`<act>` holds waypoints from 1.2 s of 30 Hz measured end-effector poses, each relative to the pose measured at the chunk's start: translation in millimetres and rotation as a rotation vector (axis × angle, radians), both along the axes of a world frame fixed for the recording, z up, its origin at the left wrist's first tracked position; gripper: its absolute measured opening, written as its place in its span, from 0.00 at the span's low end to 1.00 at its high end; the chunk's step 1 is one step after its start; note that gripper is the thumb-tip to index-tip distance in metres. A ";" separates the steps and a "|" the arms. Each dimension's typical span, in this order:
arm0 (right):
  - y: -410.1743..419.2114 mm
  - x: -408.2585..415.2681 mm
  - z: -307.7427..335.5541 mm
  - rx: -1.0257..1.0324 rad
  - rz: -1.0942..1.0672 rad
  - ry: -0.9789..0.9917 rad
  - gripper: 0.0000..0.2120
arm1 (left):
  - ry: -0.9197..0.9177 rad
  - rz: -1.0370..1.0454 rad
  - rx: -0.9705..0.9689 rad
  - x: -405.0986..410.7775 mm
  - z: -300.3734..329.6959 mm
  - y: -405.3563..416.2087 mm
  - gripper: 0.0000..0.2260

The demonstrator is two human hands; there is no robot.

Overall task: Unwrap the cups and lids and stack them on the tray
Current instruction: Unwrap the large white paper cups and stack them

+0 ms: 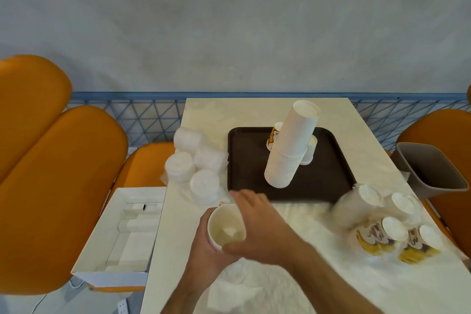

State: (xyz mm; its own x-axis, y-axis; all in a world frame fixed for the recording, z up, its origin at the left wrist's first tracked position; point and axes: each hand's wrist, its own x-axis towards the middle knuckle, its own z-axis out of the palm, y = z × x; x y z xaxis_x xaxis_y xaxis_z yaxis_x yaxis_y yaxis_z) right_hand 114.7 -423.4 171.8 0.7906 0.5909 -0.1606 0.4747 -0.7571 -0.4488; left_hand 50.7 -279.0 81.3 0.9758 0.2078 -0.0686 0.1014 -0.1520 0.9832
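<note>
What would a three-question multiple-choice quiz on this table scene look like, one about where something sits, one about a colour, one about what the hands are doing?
1. Where does the tall stack of white paper cups stand?
A. On the tray
B. Inside the cardboard box
C. On an orange chair

2. What colour is the tray?
A. Bright blue
B. Dark brown
C. White

3. What is the left hand doing?
A. Resting flat on the table
B. Gripping a paper cup from below
C. Lifting the grey bin

Answers:
1. A: the stack stands mouth down on the tray, leaning away.
2. B: its surface shows dark brown against the pale table.
3. B: its fingers curl round the open-topped paper cup, while the right hand spans the cup's rim from above.
</note>
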 end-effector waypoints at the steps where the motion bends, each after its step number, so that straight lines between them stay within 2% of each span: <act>1: 4.7 -5.9 -7.5 -0.017 0.006 0.021 0.50 | 0.021 -0.003 -0.021 -0.3 2.0 -1.3 0.45; 4: 12.7 -11.5 -17.8 -0.016 -0.030 0.061 0.53 | 0.045 -0.006 -0.039 -1.5 4.3 -3.4 0.39; 7: 14.6 -6.4 -16.9 -0.046 -0.078 0.084 0.52 | 0.053 0.012 0.022 -1.0 0.1 -2.6 0.40; 14: 18.0 -4.7 -15.0 -0.061 -0.071 0.028 0.49 | 0.068 0.041 0.010 -0.4 -1.6 -6.4 0.39; 20: 5.5 0.5 3.2 0.206 -0.135 0.110 0.42 | 0.057 0.010 0.044 1.4 -0.7 -2.0 0.42; 24: -10.7 1.9 30.7 0.410 -0.165 0.093 0.42 | 0.086 0.005 0.002 -1.4 -8.9 2.0 0.43; 29: -34.2 0.6 58.8 0.437 -0.190 -0.016 0.48 | 0.062 -0.012 -0.009 -2.6 -9.9 2.4 0.41; 33: -38.6 -3.1 51.3 0.420 -0.188 -0.006 0.43 | 0.050 -0.017 -0.026 -1.1 -9.7 2.3 0.42; 36: -36.8 -8.2 36.0 0.557 -0.244 0.061 0.43 | 0.053 -0.021 -0.039 -1.6 -8.1 1.8 0.42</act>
